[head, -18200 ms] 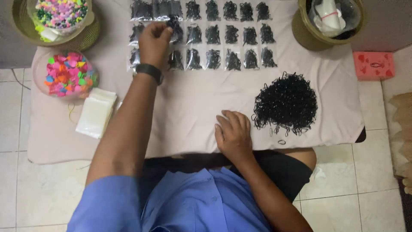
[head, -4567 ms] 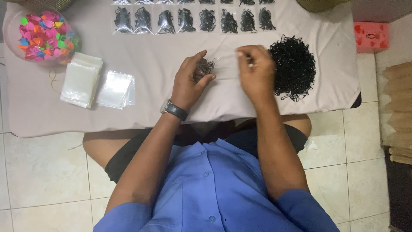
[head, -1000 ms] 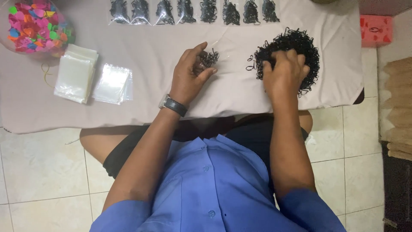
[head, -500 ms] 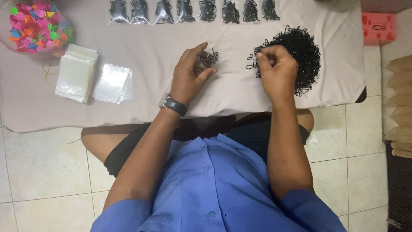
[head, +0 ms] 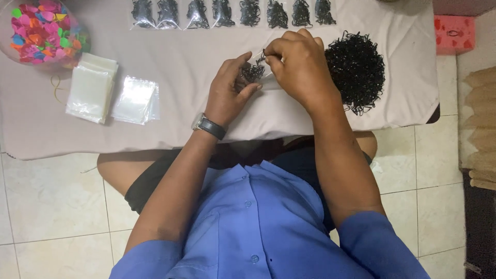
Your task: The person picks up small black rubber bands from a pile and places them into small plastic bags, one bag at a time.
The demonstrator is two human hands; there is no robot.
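Observation:
My left hand (head: 230,92) holds a small clear plastic bag (head: 254,72) partly filled with tiny black elastic bands. My right hand (head: 298,63) pinches a few black bands at the bag's mouth, fingertips touching it. Just right of that hand lies a loose heap of black bands (head: 356,70) on the pale cloth (head: 181,57). A row of filled clear bags (head: 230,13) lines the far edge of the cloth.
Two stacks of empty clear bags (head: 111,94) lie to the left. A clear bowl of coloured pieces (head: 44,28) stands at the far left. A red box (head: 453,33) sits on the right, brown cardboard (head: 480,129) beside it. Tiled floor surrounds the cloth.
My right hand has left the black heap and moved left to the bag held in my left hand, carrying a few bands. The left hand stayed in place.

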